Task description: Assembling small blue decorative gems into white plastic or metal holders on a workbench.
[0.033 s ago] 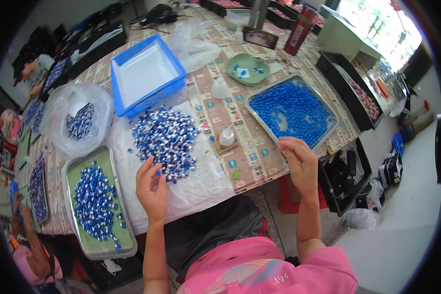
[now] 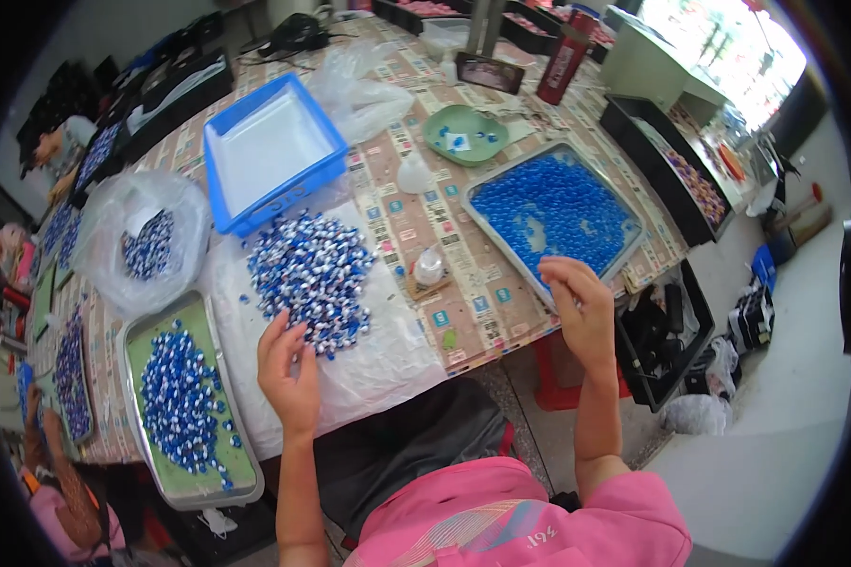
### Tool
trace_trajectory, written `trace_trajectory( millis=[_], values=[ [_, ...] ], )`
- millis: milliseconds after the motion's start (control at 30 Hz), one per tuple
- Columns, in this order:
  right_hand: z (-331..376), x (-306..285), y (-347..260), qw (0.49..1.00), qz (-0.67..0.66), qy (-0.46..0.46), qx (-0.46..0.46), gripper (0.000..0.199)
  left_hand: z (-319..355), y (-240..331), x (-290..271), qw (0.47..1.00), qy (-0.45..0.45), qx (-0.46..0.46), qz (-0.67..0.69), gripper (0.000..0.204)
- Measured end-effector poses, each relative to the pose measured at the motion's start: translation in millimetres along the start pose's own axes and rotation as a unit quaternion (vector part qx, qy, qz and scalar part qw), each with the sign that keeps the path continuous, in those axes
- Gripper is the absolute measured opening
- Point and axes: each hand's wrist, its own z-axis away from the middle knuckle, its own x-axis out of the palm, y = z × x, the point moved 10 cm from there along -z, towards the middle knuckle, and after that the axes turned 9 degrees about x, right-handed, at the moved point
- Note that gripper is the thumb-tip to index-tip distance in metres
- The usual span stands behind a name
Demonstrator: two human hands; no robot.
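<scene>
My left hand (image 2: 288, 373) is at the near edge of a pile of blue-and-white beads (image 2: 310, 274), thumb and fingers bent together. Whatever lies between its fingertips is too small to make out. Over the near corner of a metal tray (image 2: 501, 238) filled with translucent blue beads (image 2: 572, 198), my right hand (image 2: 584, 312) has its fingers curled in toward the thumb. Its fingertips are too small to show what they hold. White sheeting (image 2: 388, 354) lies under the pile. A small clear bottle (image 2: 429, 267) stands between the two hands.
At left, a green-bottomed tray (image 2: 241, 472) and a plastic bag (image 2: 90, 250) hold more beads. Behind the pile sits a blue bin (image 2: 331, 170). A green dish (image 2: 487, 128), a phone (image 2: 487, 73) and a red flask (image 2: 563, 61) stand farther back. Another person's arm (image 2: 66, 472) shows at left.
The whole view has shifted slightly. My left hand has moved a little left and nearer to me; my right hand is slightly to the right against its tray.
</scene>
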Motion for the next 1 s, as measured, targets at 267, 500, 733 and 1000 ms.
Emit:
trace_trajectory(
  millis=[267,500,733,1000],
  values=[
    [-42.6,-36.8,68.3,0.993,0.119,-0.018,0.010,0.013,1.9,84.5,65.2,0.957,-0.074,0.200,-0.197,0.022],
    [-85.2,-9.2,107.9,0.979,0.187,-0.073,0.032,0.015,6.9,74.8,95.8,0.953,-0.112,0.190,-0.208,0.025],
    [-99.0,30.7,115.1,0.971,0.200,-0.134,-0.011,0.017,3.0,62.3,99.4,0.947,-0.125,0.170,-0.241,0.028],
    [-88.4,22.9,95.3,0.989,0.037,-0.118,0.080,0.017,-3.4,49.3,95.2,0.946,-0.132,0.154,-0.251,0.028]
  ],
)
